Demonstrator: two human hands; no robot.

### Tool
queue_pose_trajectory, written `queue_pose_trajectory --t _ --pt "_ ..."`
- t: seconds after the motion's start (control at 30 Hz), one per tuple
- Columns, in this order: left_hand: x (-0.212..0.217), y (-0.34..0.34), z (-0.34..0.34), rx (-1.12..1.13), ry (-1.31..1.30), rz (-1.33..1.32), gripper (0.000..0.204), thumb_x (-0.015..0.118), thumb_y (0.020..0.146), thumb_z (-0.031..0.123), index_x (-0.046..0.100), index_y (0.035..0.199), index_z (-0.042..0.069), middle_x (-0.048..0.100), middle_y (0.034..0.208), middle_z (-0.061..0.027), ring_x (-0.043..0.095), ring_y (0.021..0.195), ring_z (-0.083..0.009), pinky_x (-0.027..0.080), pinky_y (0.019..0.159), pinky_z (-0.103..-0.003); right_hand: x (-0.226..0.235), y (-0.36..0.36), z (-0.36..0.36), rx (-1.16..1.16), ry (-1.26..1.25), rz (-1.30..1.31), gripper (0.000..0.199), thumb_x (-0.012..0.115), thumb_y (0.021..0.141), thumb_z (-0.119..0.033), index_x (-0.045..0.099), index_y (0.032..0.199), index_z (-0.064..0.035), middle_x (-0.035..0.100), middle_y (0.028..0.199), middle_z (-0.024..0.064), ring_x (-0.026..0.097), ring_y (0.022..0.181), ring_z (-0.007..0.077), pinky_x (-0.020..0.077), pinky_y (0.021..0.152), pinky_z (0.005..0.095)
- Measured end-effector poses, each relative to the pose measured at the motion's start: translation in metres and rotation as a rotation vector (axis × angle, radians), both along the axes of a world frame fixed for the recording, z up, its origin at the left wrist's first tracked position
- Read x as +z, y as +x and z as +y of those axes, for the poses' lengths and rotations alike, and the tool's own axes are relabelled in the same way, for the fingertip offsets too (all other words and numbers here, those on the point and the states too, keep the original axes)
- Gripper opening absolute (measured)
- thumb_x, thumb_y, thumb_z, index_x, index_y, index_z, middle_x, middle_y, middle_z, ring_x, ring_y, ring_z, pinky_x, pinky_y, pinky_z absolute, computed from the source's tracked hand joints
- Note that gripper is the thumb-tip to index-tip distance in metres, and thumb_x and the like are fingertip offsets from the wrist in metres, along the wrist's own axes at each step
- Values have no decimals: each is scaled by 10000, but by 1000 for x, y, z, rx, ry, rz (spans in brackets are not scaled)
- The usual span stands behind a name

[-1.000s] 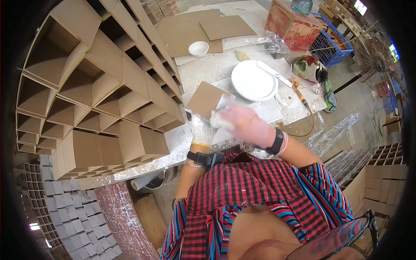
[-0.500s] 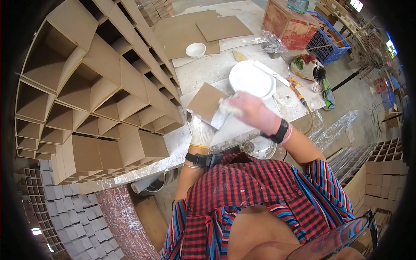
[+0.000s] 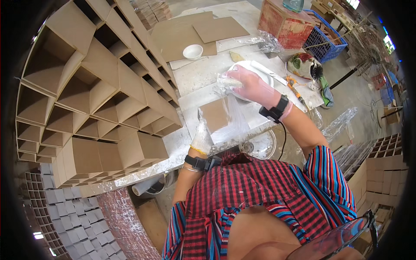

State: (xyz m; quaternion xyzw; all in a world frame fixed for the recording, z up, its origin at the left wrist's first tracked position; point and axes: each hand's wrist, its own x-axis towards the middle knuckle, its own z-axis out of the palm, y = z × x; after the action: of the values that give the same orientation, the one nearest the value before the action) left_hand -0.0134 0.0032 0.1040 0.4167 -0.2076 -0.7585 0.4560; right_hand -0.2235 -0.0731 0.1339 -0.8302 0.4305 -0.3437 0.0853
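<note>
My left hand (image 3: 202,135), in a white glove wet with white paste, grips the left edge of a brown cardboard piece (image 3: 214,114). White paste is smeared along the right and near sides of that piece. My right hand (image 3: 255,89), in a thin pink glove, is closed around a whitish pad (image 3: 231,81) coated in paste. It hovers above and right of the cardboard, over the near left rim of a round white tub (image 3: 265,78) of white paste. The hand hides part of the tub.
Stacked brown cardboard boxes (image 3: 97,149) rise close on my left. A white bowl (image 3: 193,52) sits near flat cardboard sheets (image 3: 180,37) at the back. Right of the tub lie an orange-handled tool (image 3: 296,92) and a patterned cloth (image 3: 301,65). Beyond stand a red crate (image 3: 284,26) and a fan (image 3: 368,47).
My right hand has lifted off the cardboard piece and moved up and left over the tub with the pad. The cardboard has turned and lies lower, its paste-covered side more in view.
</note>
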Motion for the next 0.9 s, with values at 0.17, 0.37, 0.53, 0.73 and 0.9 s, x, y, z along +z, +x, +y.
queue_pose_trajectory --t 0.17,0.37,0.53,0.73,0.9 --pt "-16 16 -12 -96 160 346 692 318 977 583 418 1369 22 547 1289 -128 580 1114 -245 513 928 -384 22 18 57 487 27 153 440 693 778 -187 607 1207 -142 603 1047 139 611 992 311 500 879 406" --pt "-16 7 -8 -133 5 189 607 343 994 526 443 1359 51 555 1271 -124 588 1095 -226 526 892 -372 5 9 12 230 -34 158 477 700 746 -130 595 1210 -155 568 1025 152 586 974 327 493 828 415" --pt "-24 11 -9 -130 0 85 507 391 1005 455 481 1334 81 562 1266 -112 593 1088 -218 527 885 -352 12 14 41 355 -53 -4 434 700 728 -88 613 1151 -128 564 950 128 595 885 315 498 788 408" --pt "-38 7 -14 -244 -122 51 465 508 971 361 495 1298 30 608 1184 -138 623 1023 -215 539 844 -333 10 30 44 527 -21 283 486 668 795 -186 551 1265 -158 573 1168 173 584 1073 323 474 929 424" --pt "-45 0 -16 -238 -31 58 468 497 978 373 500 1297 31 606 1191 -128 619 1029 -209 535 847 -331 13 14 15 268 9 167 487 673 772 -151 562 1247 -135 585 1104 179 563 1049 328 467 920 407"
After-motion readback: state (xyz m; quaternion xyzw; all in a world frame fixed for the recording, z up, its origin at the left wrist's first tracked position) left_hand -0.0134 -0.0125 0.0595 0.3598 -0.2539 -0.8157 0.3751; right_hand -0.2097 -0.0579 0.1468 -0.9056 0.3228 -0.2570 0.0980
